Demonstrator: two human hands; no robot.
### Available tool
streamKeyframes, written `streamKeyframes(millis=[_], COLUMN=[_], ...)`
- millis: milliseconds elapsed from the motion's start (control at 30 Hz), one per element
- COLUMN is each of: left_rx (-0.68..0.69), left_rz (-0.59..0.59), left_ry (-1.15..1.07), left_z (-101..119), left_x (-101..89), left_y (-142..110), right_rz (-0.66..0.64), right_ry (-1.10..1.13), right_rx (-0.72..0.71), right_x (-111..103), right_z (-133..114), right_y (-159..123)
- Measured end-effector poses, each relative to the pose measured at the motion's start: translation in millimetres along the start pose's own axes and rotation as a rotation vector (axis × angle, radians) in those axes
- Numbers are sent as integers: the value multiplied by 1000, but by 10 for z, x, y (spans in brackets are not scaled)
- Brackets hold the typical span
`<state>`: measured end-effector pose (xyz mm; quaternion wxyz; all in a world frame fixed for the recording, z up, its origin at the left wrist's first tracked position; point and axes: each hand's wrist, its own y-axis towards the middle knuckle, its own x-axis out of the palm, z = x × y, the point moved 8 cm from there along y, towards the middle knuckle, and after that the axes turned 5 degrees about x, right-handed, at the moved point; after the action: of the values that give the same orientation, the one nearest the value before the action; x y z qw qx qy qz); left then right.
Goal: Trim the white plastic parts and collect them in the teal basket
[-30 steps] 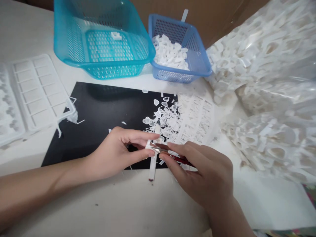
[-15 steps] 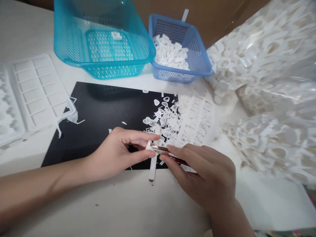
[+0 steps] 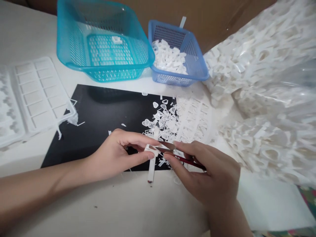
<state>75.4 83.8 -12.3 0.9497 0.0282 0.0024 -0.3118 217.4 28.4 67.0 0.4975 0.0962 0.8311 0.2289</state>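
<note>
White plastic piece point(image 3: 149, 148), one. Probably light, stiff, slightly slick; thin edges may snap, so best pinched by its outer sides. Small, blocky, plain white, partly hidden from where I stand. Kept above the black mat point(image 3: 106, 108), pinched in the left hand's point(image 3: 123, 148) grip. Right hand's point(image 3: 208, 171) grip: wrapped around red-handled cutters point(image 3: 183, 159), blades parted beside the piece.

White flat tabletop point(image 3: 98, 210) viewed from above

One head-worn camera is aimed forward and down from the near side; the bare left hand point(image 3: 120, 149) and bare right hand point(image 3: 207, 174) are framed close, and the far edge point(image 3: 37, 12) is included.
</note>
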Motion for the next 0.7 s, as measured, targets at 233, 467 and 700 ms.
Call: streamKeyframes(millis=[233, 467, 700], left_rx=[37, 38, -67], left_rz=[-47, 38, 104], left_ry=[84, 117, 15], left_z=[58, 60, -80], left_x=[24, -39, -80], left_y=[1, 0, -33], right_rz=[9, -82, -74], right_ry=[44, 96, 120], right_rx=[28, 215, 218], right_x=[4, 52, 12], right_z=[4, 172, 173], right_y=[-7, -17, -4])
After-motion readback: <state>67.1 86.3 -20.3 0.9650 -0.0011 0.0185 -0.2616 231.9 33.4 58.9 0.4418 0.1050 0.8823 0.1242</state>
